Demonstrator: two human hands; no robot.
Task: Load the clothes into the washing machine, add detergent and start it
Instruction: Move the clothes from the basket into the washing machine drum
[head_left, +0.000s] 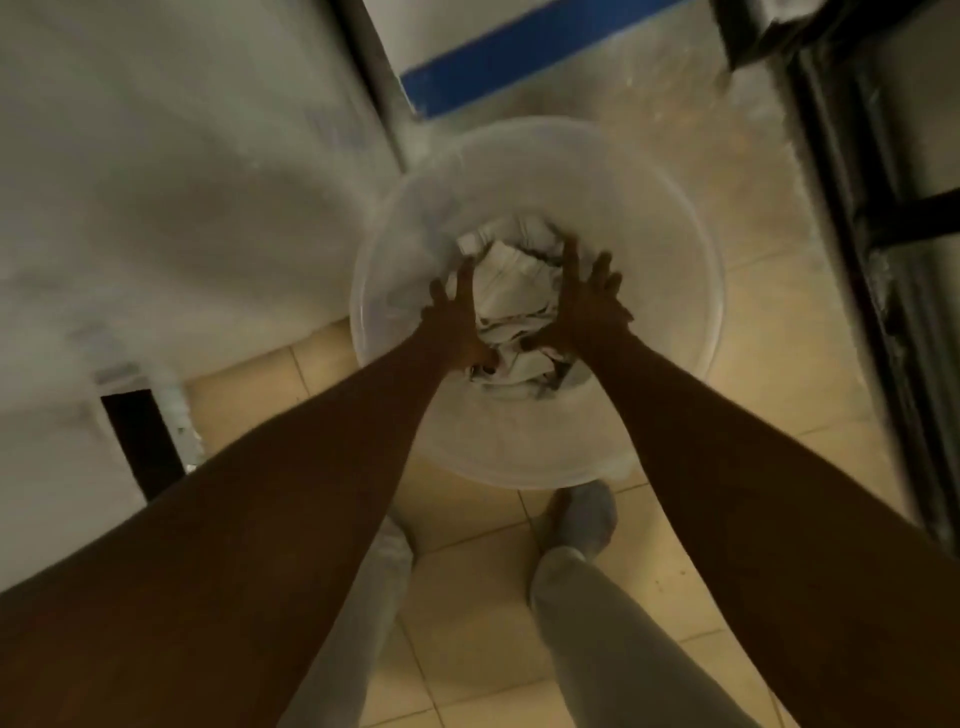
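Note:
A round translucent plastic basin (670, 291) stands on the tiled floor in front of my feet. A bundle of pale clothes (511, 291) lies at its bottom. Both my arms reach down into the basin. My left hand (453, 317) lies against the left side of the clothes with fingers spread and straight. My right hand (587, 306) lies against the right side of the bundle, fingers also spread, thumb at the cloth's lower edge. The picture is dim and blurred, so I cannot tell whether any finger hooks under the cloth.
A large white appliance or cabinet face (171, 182) fills the left side. A dark metal frame (878, 223) runs down the right. Beyond the basin, a wall bears a blue stripe (519, 47). My feet (584, 514) stand on beige tiles just behind the basin.

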